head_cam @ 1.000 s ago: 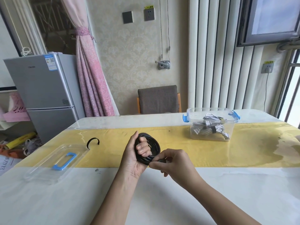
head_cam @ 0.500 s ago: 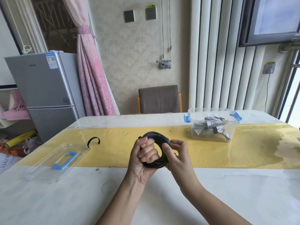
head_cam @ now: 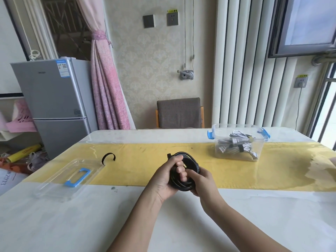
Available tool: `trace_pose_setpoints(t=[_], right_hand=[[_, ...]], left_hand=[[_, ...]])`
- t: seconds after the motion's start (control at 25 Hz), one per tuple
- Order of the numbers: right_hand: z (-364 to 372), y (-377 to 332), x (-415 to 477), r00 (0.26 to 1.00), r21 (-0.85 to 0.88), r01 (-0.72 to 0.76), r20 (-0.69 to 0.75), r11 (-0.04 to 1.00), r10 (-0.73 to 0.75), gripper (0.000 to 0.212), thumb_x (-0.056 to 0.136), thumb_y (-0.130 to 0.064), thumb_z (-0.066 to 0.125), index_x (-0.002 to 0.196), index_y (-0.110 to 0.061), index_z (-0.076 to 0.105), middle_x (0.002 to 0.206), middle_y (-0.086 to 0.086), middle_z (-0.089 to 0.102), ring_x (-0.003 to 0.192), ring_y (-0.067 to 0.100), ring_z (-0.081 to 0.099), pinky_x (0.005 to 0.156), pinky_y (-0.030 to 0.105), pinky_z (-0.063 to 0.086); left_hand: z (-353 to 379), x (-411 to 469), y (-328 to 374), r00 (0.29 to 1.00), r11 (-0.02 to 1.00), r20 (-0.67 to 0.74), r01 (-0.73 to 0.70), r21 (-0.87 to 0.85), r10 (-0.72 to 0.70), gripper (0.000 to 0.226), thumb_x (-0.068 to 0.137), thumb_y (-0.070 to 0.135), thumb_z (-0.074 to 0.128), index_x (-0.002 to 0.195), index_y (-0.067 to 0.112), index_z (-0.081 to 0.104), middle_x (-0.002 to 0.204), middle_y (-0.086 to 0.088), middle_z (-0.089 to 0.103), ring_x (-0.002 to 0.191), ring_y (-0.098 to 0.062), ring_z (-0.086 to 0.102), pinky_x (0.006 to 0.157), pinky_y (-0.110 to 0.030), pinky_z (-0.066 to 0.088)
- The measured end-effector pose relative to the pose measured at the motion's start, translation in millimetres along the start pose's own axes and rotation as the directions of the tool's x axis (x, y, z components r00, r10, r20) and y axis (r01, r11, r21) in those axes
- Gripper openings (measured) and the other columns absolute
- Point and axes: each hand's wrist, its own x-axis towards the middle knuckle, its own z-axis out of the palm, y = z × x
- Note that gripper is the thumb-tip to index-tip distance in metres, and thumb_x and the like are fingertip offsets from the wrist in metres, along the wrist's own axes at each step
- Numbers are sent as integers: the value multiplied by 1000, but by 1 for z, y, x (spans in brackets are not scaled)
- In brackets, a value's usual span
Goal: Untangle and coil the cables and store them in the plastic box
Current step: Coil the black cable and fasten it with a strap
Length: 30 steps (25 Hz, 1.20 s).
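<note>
on your far left the clear plastic lid with the blue handle (head_cam: 60, 180) lies flat on the white table (head_cam: 91, 224). at its far corner sits the curved black strap (head_cam: 108, 153), untouched. your left hand (head_cam: 164, 179) is clenched round 1 side of the coiled black cable (head_cam: 181, 185), fingers through the loop, holding it over the table's yellow band. your right hand (head_cam: 204, 180) grips the coil's lower right edge. i judge the coil wound and ready for binding: take its full weight in the right hand, squeezing the turns so none springs loose, and send the nearer left hand for the strap. wrap it where the turns bunch. well to the right the clear plastic box with blue clips (head_cam: 221, 151) stands open, with bundled pale cables (head_cam: 236, 148) inside. lay the coil flat beside them.
</note>
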Motion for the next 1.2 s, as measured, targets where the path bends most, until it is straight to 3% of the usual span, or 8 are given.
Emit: trace_pose_setpoints(t=[0.32, 0.44, 0.56, 0.72, 0.84, 0.92, 1.04, 1.2], right_hand=[[38, -4, 3, 990, 15, 81, 117, 997, -82, 22, 89, -6, 54, 68, -8, 50, 50, -1, 42, 45, 15, 30, 39, 19, 25], [64, -4, 16, 984, -27, 95, 156, 995, -90, 15, 88, -9, 55, 73, -7, 50, 59, 6, 40, 47, 15, 33, 42, 21, 27], [92, 4, 27, 986, -50, 74, 155, 996, -66, 15, 86, -5, 50, 72, -7, 46, 61, 8, 36, 47, 15, 32, 42, 21, 28], [138, 18, 47, 997, 98, -62, 58, 993, 57, 19, 90, -5, 45, 72, -9, 41, 55, 3, 38, 42, 14, 32, 38, 18, 28], [170, 21, 62, 995, 230, -97, 34, 968, 92, 21, 91, -5, 43, 71, -9, 40, 47, -2, 39, 37, 12, 32, 38, 19, 27], [191, 24, 71, 995, 261, -93, 50, 961, 83, 24, 92, -6, 43, 68, -9, 41, 46, -2, 37, 39, 11, 30, 39, 18, 27], [215, 23, 83, 984, 269, -84, 172, 959, 38, 27, 95, -9, 44, 68, -7, 46, 48, 0, 43, 43, 14, 35, 41, 22, 32], [224, 31, 109, 918, 91, -41, 397, 995, 1, 36, 97, -38, 47, 98, -3, 58, 76, 4, 60, 60, 17, 57, 58, 25, 50]], left_hand=[[-21, -14, 52, 995, 923, -97, 70, 378, -36, 40, 87, 4, 51, 48, 13, 45, 51, -4, 52, 46, -15, 55, 46, -22, 46], [-48, -26, 82, 996, 872, -88, 53, 486, -11, 34, 79, 8, 63, 48, 14, 49, 56, -5, 52, 54, -17, 55, 53, -22, 49], [-79, -31, 97, 976, 741, -214, 109, 663, 48, 17, 59, 21, 68, 66, 10, 58, 61, -4, 56, 58, -16, 56, 58, -24, 51], [-108, -19, 97, 858, 520, -271, 5, 854, 437, 23, 58, 33, 66, 71, 14, 59, 64, 2, 55, 63, -17, 52, 62, -27, 45], [-114, -12, 80, 701, 587, -304, -198, 785, 645, 7, 82, 16, 65, 82, 11, 61, 69, -1, 62, 63, -16, 56, 53, -25, 45], [-123, -5, 79, 612, 584, -333, -267, 767, 718, 14, 91, 20, 58, 83, 8, 57, 66, -3, 59, 57, -17, 54, 45, -25, 42], [-142, 1, 103, 544, 543, -332, -289, 789, 771, 18, 94, 23, 54, 80, 11, 53, 62, 0, 55, 53, -20, 51, 41, -23, 37], [-173, -16, 133, 368, 297, -224, -157, 942, 903, 17, 94, 25, 53, 88, 9, 55, 72, 5, 58, 69, -18, 56, 54, -18, 36]])
